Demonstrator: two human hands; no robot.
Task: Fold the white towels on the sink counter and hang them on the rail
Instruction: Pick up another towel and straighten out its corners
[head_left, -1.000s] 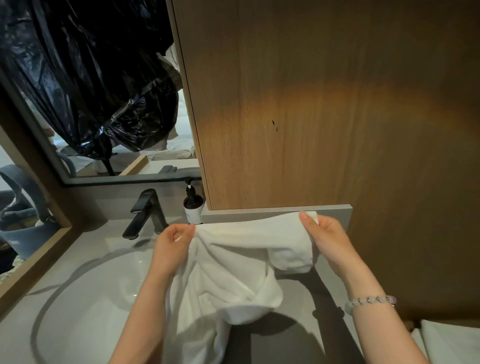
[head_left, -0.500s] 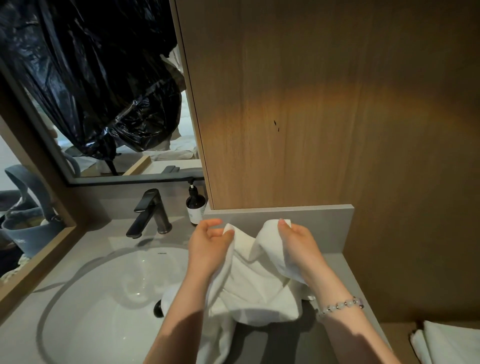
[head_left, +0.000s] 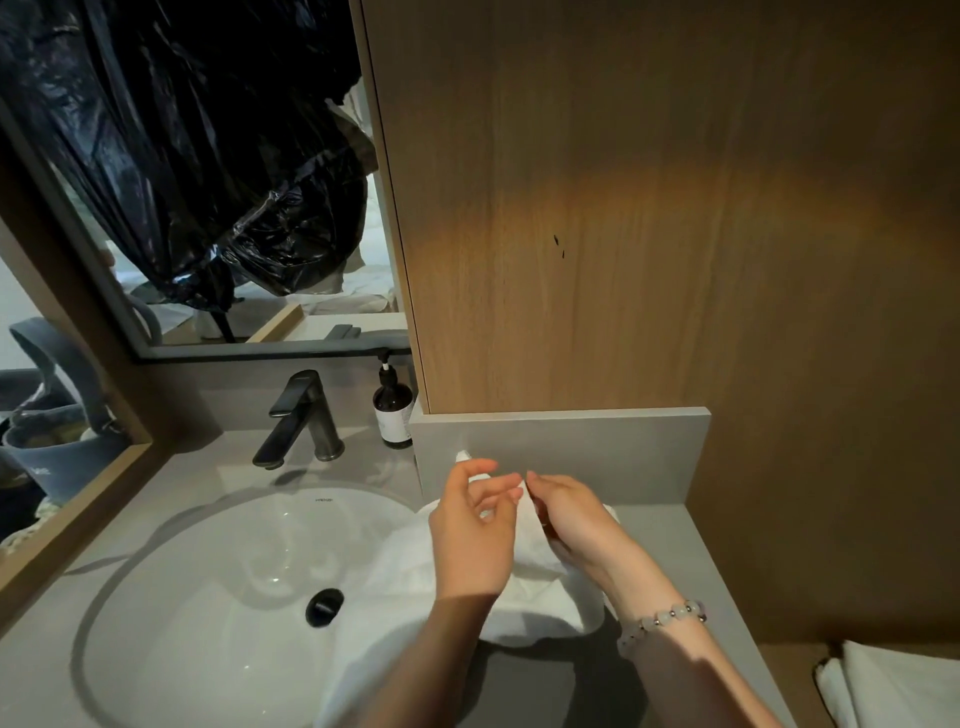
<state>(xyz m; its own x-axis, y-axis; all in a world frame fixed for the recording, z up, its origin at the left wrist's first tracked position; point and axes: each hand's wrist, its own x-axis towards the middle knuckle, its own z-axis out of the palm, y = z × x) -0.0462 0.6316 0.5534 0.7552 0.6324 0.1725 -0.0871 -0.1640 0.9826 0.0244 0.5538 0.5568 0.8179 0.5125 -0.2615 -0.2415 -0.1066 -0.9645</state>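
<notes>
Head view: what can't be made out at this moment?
All in the head view:
- Rail: outside the frame.
- Second towel: cut off by the bottom-right corner.
- How the right hand holds the towel: its fingers are hidden by its back.
- Bottle label: too small to read.

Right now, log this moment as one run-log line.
step: folding | left hand: pinches white towel corner | right hand: grips white towel | white towel: on sink counter, partly over basin
</notes>
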